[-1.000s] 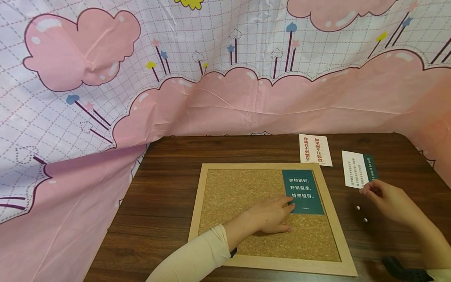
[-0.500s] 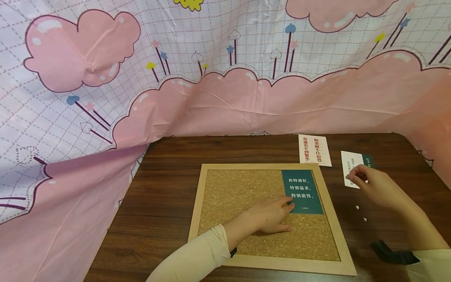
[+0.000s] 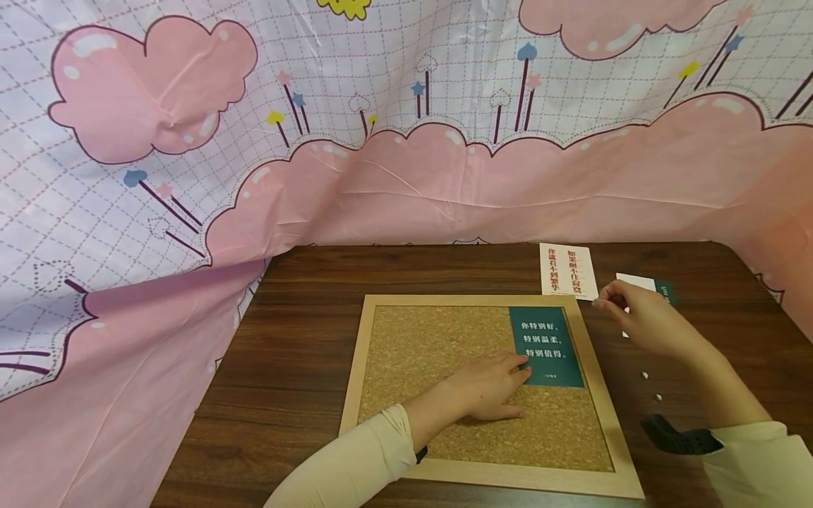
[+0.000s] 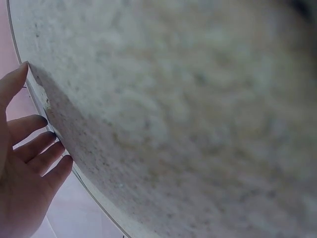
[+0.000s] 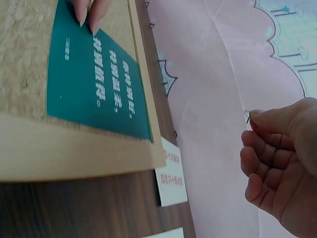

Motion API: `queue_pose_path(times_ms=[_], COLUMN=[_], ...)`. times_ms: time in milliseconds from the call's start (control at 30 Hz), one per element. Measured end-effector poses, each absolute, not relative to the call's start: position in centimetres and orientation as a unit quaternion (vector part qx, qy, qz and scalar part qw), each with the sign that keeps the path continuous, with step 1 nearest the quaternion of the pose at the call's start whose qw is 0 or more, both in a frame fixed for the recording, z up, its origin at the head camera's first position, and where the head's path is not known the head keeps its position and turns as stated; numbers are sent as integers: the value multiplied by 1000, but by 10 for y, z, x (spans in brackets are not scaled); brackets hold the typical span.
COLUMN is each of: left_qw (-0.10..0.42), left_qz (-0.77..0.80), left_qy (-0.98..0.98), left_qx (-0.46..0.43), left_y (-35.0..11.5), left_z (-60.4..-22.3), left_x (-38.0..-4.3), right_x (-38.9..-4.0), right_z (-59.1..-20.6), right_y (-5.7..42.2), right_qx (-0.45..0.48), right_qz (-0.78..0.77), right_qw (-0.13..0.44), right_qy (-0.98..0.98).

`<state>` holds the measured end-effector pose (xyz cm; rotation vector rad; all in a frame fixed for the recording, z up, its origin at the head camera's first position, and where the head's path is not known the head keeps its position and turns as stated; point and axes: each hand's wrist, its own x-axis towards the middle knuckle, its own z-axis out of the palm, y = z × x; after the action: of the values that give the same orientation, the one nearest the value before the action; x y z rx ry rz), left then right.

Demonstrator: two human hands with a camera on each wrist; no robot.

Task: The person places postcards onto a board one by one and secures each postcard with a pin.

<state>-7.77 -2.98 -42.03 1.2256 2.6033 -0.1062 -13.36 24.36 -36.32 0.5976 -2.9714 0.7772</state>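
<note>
A teal card point(image 3: 545, 363) with white lettering lies at the upper right of the wood-framed cork board point(image 3: 438, 339). My left hand point(image 3: 483, 388) rests on the board with its fingers spread, fingertips on the card's left edge. Just right of the frame, my right hand point(image 3: 651, 324) is raised over the table. Between thumb and forefinger it pinches a small thumbtack point(image 5: 246, 114), whose thin dark point shows in the right wrist view. The other fingers of that hand are curled. In the left wrist view, speckled cork point(image 4: 173, 114) fills most of the picture.
Behind the frame's top right corner lies a white card with red lettering point(image 3: 567, 271). A white-and-green card point(image 3: 635, 281) is partly hidden behind my right hand. Two small white pieces point(image 3: 644, 375) lie on the dark wood table point(image 3: 298, 339). A pink patterned cloth point(image 3: 444, 183) hangs behind.
My right hand has moved left with the thumbtack, from the white-and-green card toward the cork board's upper right corner. My left hand has stayed in place.
</note>
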Motion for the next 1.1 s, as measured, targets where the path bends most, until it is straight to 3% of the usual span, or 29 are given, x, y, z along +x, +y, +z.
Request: queue_pose_path(times_ms=[433, 900, 1100], left_qw=[130, 131, 131], left_qz=[-32, -28, -31], left_qy=[896, 896, 897], left_qx=[424, 423, 421], left_y=[-31, -30, -29], left_z=[-418, -419, -422], left_x=[-77, -79, -79], right_x=[-139, -144, -151], right_z=[-365, -381, -401], right_y=[224, 216, 218], right_qx=[202, 160, 136], right_qz=[261, 314, 331], right_qw=[6, -73, -77], right_qy=[-944, -933, -931])
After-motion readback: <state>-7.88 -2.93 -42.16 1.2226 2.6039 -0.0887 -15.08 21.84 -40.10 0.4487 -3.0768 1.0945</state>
